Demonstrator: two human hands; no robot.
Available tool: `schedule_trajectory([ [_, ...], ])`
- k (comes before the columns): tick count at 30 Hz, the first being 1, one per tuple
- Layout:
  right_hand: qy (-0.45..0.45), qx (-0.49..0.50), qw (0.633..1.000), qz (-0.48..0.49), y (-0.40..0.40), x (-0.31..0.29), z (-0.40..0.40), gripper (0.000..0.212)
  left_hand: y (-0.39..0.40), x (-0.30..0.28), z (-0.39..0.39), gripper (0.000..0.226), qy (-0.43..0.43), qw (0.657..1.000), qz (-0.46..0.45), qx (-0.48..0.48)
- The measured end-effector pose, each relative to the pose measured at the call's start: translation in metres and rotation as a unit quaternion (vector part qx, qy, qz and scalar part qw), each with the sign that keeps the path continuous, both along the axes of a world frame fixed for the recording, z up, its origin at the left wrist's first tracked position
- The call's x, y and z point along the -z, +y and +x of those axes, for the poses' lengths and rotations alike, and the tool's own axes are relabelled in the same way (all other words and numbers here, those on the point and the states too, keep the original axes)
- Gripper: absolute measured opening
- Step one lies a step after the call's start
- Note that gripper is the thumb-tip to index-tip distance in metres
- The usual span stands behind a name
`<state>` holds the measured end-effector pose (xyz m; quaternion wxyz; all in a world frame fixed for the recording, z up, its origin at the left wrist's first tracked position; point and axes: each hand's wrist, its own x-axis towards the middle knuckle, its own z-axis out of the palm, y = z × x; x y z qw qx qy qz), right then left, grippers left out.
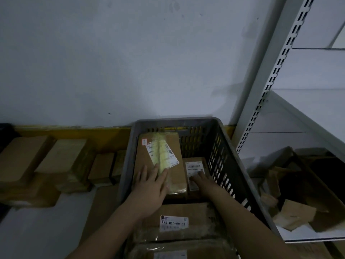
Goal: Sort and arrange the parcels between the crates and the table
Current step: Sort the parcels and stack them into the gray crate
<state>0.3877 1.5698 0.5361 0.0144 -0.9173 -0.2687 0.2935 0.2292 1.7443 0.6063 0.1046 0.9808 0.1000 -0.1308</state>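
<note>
Lying inside the grey crate [220, 152], the large taped parcel [158, 165] is sitting against the crate's far left corner, with the left hand [151, 186] resting flat on its near end, fingers straight and spread. Just beside it, toward the crate's right wall, the small labelled parcel [196, 174] is sitting under the right hand [201, 181], whose fingertips are pressing on its label. More brown boxes [61, 159] are lining the table's far edge.
</note>
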Motion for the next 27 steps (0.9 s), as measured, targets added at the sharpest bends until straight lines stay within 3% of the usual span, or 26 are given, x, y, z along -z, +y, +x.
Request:
schedule_trajectory([
  [6, -0.078, 0.010, 0.997, 0.019, 0.008, -0.003, 0.013, 0.070, -0.001, -0.001, 0.001, 0.059, 0.003, 1.000, 0.010, 0.003],
  [13, -0.020, 0.060, 0.995, 0.076, 0.008, -0.011, 0.014, 0.062, 0.001, 0.002, 0.002, 0.061, -0.020, 1.000, 0.007, 0.004],
  [17, -0.027, 0.127, 0.979, 0.156, 0.010, -0.032, 0.003, 0.044, 0.002, -0.003, 0.001, 0.076, -0.052, 0.998, 0.029, 0.007],
  [20, -0.063, 0.159, 0.960, 0.223, 0.010, -0.053, -0.013, 0.027, 0.002, -0.008, 0.001, 0.062, -0.072, 0.997, 0.037, 0.006],
  [23, -0.108, 0.155, 0.948, 0.257, 0.012, -0.076, -0.030, 0.017, 0.005, -0.017, -0.001, 0.047, -0.142, 0.990, 0.014, 0.013],
  [27, -0.143, 0.129, 0.930, 0.314, 0.023, -0.115, -0.053, 0.025, 0.013, -0.046, -0.005, 0.038, -0.289, 0.957, -0.020, 0.011],
])
